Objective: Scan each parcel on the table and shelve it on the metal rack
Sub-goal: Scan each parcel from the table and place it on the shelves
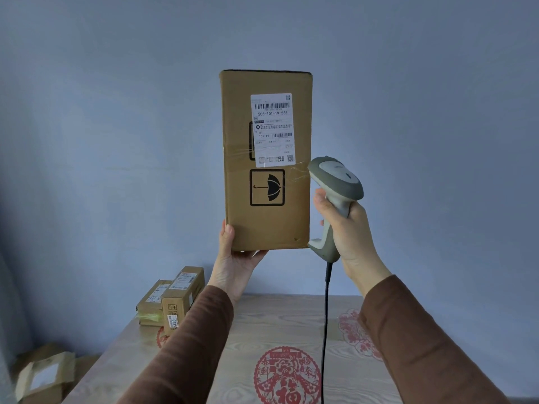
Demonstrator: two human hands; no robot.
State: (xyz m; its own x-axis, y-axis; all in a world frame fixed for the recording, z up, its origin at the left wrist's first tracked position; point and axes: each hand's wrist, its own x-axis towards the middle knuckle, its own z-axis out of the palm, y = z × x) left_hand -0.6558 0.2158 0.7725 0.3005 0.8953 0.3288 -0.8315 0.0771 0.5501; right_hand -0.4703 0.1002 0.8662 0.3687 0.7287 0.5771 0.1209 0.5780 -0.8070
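A tall brown cardboard parcel stands upright in the air above the table, its white shipping label and an umbrella mark facing me. My left hand grips its lower left corner from below, thumb on the left side. My right hand holds the handle of a grey barcode scanner, whose head sits just right of the parcel, close to the label's lower edge. The scanner's black cable hangs down to the table. The metal rack is out of view.
Two smaller parcels lie at the far left of the wooden table, which has red paper-cut decorations. More cardboard boxes sit on the floor at the lower left. A plain blue wall stands behind.
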